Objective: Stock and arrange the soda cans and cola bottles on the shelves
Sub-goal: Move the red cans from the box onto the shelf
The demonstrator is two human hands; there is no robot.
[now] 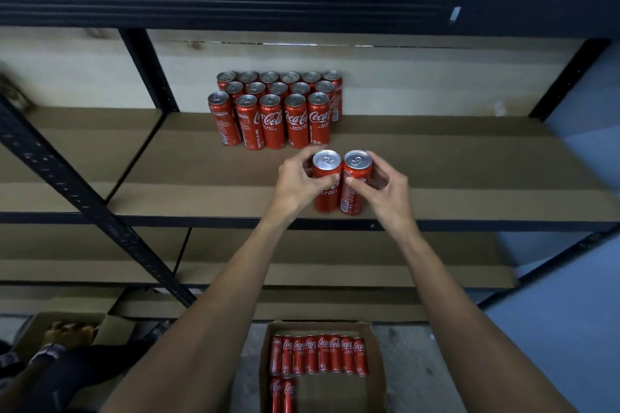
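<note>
Grip: left hand, right hand each wrap one slim red aluminium can.
Push both upright, flush to shelved red can block.

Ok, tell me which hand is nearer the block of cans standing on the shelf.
Left. The left hand, gripping the left can, is just in front of the block of cans at its right corner; the right hand, gripping the right can, is farther right.

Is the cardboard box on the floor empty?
No, the cardboard box holds a row of red cans, with two more beneath the row.
</note>
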